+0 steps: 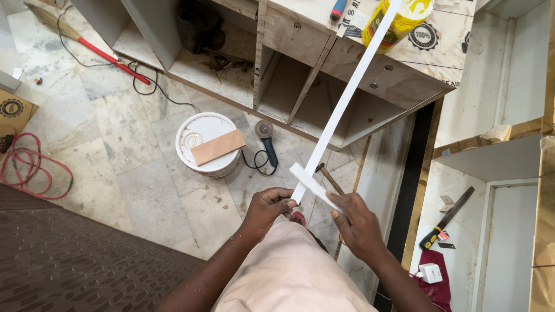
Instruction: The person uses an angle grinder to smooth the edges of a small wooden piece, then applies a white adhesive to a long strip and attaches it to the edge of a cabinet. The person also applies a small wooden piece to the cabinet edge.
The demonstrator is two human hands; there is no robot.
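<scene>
The near end of a long white strip (pixel 347 95) was pinched in the closed fingers of the left hand (pixel 267 209), while a short white piece (pixel 313 185), laid across that end, was gripped by the right hand (pixel 355 222) above the marble floor (pixel 139 173).

Open floor (pixel 144 173) left of the hands; bucket (pixel 207 144), grinder (pixel 267 141) and cabinet (pixel 324 75) crowding things straight ahead.

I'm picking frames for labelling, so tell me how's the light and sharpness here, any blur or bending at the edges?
Head view: even, soft daylight, faint shadows only. Left hand, right hand and the white strip are sharp, no motion blur. Slight glare on the white bucket lid. Wide lens: cabinet edges splay outward toward the frame's borders.
</scene>
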